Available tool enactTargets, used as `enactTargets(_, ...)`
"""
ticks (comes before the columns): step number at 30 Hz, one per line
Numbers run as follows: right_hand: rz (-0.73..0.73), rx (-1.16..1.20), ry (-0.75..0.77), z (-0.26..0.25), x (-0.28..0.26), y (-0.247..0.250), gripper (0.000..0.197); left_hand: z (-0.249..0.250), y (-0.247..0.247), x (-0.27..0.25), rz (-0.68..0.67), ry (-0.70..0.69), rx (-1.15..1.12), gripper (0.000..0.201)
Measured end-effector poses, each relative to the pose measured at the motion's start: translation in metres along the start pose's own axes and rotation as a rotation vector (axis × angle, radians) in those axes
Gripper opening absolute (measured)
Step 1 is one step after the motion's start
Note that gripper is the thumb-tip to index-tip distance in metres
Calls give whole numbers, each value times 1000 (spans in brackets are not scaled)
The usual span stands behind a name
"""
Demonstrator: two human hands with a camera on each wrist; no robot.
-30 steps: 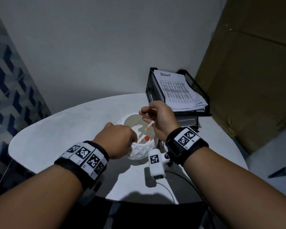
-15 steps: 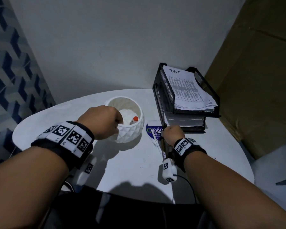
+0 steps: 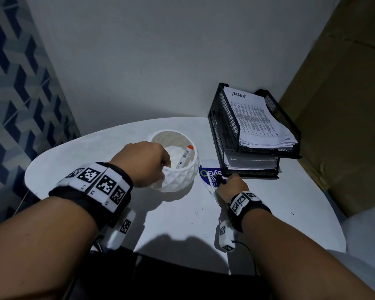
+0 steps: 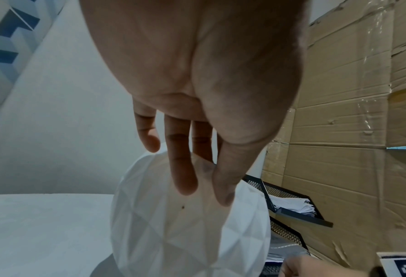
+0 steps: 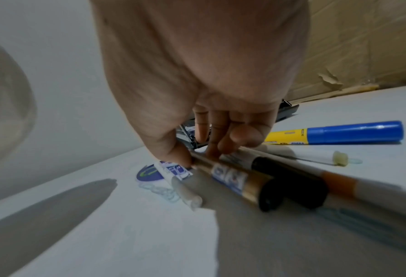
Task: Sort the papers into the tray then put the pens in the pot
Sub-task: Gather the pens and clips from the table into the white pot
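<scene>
The right hand has gone down from the pot to the pens on the surface, its grip pinching a gold pen. The left hand holds the pot's rim. Lift just one pen, slowly.
</scene>
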State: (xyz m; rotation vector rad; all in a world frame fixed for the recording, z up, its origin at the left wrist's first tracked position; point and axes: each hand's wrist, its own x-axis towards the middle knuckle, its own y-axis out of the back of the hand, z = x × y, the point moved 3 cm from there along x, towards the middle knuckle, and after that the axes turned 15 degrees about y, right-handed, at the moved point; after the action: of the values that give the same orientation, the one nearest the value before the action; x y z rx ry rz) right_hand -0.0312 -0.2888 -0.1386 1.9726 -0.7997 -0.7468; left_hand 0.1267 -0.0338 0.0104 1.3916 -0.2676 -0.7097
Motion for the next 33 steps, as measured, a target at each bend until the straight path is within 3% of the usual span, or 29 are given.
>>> enactTargets(3, 62, 140, -24, -7, 5, 9, 19, 0, 0, 0, -2, 5, -3, 35)
enactTargets(6, 56, 190, -8, -17, 9, 7, 15, 1, -1, 0, 7, 4, 5, 35)
enactTargets(15, -101, -68, 86, -13, -3, -13, 37, 5, -6, -4, 12, -6, 40, 32)
enactTargets(20, -116, -36, 58, -11, -4, -9, 35, 5, -7, -3, 0, -4, 46, 35)
enactTargets(24, -109, 169, 48, -22, -4, 7, 17, 9, -6, -2, 6, -10, 51, 37)
enactTargets(27, -127, 392, 63, -38, -10, 35, 26, 14, -4, -1, 7, -23, 51, 37)
enactTargets(33, -48, 1194, 108, -75, -30, 98, 15, 28, -7, -10, 16, -92, 93, 35)
